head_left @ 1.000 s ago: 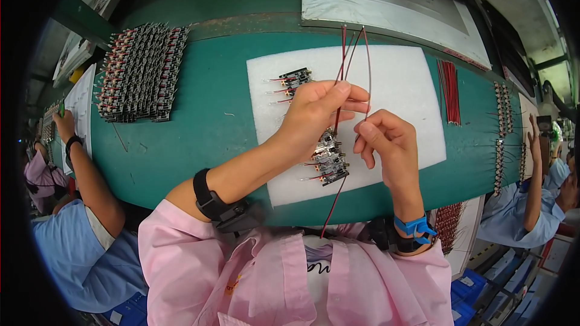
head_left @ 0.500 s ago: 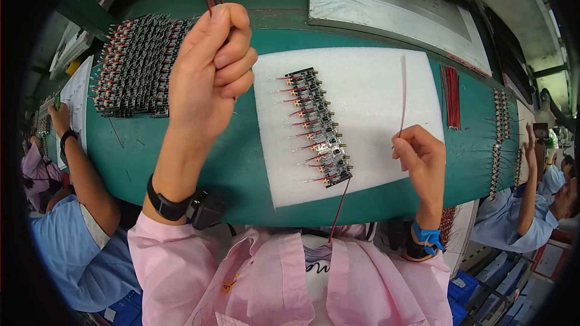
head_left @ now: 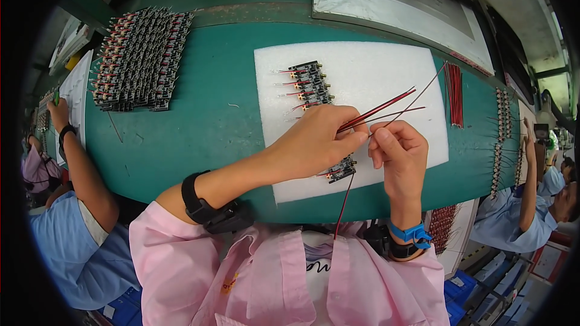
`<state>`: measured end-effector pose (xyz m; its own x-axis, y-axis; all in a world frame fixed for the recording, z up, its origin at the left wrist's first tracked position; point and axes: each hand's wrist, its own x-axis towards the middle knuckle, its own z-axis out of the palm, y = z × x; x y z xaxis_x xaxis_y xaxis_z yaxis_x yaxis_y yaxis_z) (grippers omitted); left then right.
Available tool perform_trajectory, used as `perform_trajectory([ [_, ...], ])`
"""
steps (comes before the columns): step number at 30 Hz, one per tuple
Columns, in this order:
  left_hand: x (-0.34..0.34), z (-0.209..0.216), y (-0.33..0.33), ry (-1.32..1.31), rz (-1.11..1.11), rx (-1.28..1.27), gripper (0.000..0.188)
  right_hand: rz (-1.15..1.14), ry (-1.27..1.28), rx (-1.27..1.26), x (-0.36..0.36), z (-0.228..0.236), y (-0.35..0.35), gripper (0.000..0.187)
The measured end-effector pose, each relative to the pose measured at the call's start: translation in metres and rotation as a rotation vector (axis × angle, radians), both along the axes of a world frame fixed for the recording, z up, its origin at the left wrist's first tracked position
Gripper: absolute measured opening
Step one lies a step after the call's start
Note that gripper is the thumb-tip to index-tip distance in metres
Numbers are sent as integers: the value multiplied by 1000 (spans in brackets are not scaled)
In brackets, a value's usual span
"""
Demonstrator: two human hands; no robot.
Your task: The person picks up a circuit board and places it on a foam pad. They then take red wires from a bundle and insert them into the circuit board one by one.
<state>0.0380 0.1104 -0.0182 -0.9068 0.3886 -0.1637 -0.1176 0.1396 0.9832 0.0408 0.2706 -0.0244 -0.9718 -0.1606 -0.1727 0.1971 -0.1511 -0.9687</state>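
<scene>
My left hand is closed on a few red-and-black wires, whose free ends point right. Close beside its fingertips, my right hand pinches a single thin wire that slants up to the right. Beneath my left hand lies a strip of black circuit boards with short red leads on its left side; its middle is hidden by the hand. From its near end a red-and-black wire hangs toward me. The strip rests on a white foam sheet.
A stack of circuit board strips stands at the far left of the green table. A bundle of red wires lies right of the foam. Behind is a silver panel. Co-workers in blue sit on both sides.
My left hand has come down from the upper left with its wires to over the board strip. My right hand has shifted slightly left, and the two hands now meet.
</scene>
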Motion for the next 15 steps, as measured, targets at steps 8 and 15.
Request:
perform_trajectory([
  [8,2,4,-4,100,0,-122,14,10,93,170,6,-1,-1,11],
  [15,4,14,-5,210,-26,-235,17,25,152,170,11,0,-4,12],
])
